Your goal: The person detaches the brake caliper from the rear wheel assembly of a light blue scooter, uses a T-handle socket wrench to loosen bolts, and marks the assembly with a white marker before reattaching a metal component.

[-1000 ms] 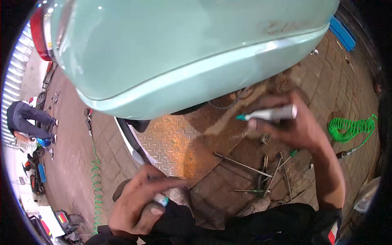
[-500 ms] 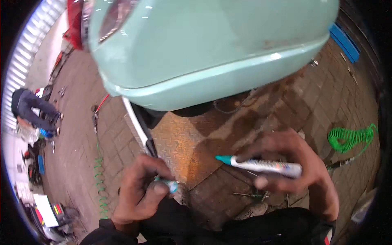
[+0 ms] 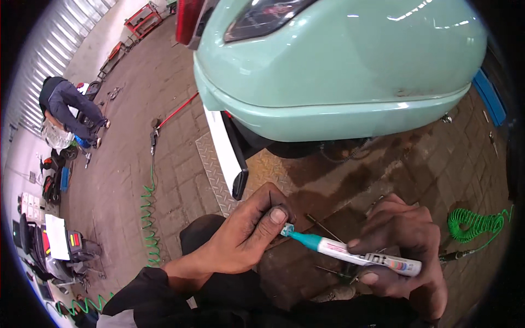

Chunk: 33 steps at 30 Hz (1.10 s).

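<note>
In my right hand (image 3: 402,246), closed fingers and thumb hold a white paint marker (image 3: 358,257) with a tapered teal front end. The marker points left toward my other hand. My left hand (image 3: 249,235) is closed around a small teal cap (image 3: 287,229), and only its pale open end shows past the thumb. The marker's tip meets that opening; how far inside it reaches cannot be made out. Above both hands hangs the rounded mint-green body panel (image 3: 328,82) of a vehicle, with a white-edged black part (image 3: 227,153) below its left corner.
Thin metal tools (image 3: 322,227) lie on the paved floor under my hands. A green coiled air hose (image 3: 476,224) lies at right, another (image 3: 147,218) at left. Far left, a person (image 3: 71,109) bends over beside a parked motorcycle (image 3: 76,246). A blue bar (image 3: 488,98) lies far right.
My hands have come together: the marker's tip, apart from the cap before, now meets its open end. The view has shifted, so the green panel sits further right.
</note>
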{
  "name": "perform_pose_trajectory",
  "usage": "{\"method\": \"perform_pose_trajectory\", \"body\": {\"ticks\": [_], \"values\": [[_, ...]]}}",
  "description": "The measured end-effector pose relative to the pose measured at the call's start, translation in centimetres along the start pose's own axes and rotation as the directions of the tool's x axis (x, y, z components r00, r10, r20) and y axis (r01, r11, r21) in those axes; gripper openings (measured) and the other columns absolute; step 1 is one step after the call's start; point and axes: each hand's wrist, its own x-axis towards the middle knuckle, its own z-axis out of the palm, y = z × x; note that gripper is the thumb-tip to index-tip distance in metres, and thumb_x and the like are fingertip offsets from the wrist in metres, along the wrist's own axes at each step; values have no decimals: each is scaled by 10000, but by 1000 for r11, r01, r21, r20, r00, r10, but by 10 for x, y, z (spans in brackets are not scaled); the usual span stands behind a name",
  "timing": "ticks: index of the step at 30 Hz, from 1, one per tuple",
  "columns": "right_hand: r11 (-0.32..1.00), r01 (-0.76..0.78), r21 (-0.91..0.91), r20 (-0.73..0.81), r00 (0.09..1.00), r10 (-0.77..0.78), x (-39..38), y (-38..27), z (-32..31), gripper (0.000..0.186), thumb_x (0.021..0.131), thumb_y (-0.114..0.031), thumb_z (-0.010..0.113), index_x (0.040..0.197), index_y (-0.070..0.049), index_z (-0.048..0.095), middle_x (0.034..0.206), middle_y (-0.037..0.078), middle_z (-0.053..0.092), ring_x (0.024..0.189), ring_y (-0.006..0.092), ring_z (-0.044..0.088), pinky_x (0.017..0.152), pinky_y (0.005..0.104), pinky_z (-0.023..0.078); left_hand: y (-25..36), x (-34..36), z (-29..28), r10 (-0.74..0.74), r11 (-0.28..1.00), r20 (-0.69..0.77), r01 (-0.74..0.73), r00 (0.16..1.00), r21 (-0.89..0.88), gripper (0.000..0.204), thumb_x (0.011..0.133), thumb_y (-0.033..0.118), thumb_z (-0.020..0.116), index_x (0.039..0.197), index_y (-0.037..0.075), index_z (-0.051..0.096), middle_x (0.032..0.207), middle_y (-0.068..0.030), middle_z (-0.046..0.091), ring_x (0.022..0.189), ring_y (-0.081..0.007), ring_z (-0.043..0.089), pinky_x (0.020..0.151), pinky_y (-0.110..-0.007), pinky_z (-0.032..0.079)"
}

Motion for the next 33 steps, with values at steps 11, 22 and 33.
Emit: {"method": "perform_pose_trajectory", "body": {"ticks": [11, 22, 33], "values": [[991, -36, -128, 129, 990, 52, -18, 2, 1, 430, 672, -90, 796, 1089, -90, 691, 837, 63, 686, 692, 222, 643, 611, 307, 481, -9, 1, 12, -39, 994, 34, 36, 999, 106, 124, 982, 143, 435, 966, 20, 436, 844, -20, 453, 713, -68, 406, 635, -227, 365], [955, -109, 276, 277, 960, 30, -22, 14, 11, 514, 777, -154, 724, 1256, -65, 560, 948, 143, 635, 857, 320, 633, 746, 385, 498, -6, 1, 11, -127, 991, 2, 127, 992, -39, 168, 964, 91, 431, 1101, 13, 374, 810, -9, 431, 673, -49, 405, 615, -203, 347], [967, -226, 119, 170, 964, 205, -26, 5, 34, 270, 830, -102, 611, 1070, 3, 544, 894, 206, 615, 832, 393, 605, 729, 448, 486, -23, -1, 23, 100, 995, -36, -99, 994, 12, 111, 955, 106, 387, 1023, 22, 363, 775, -23, 413, 634, -83, 408, 593, -237, 378]]}}
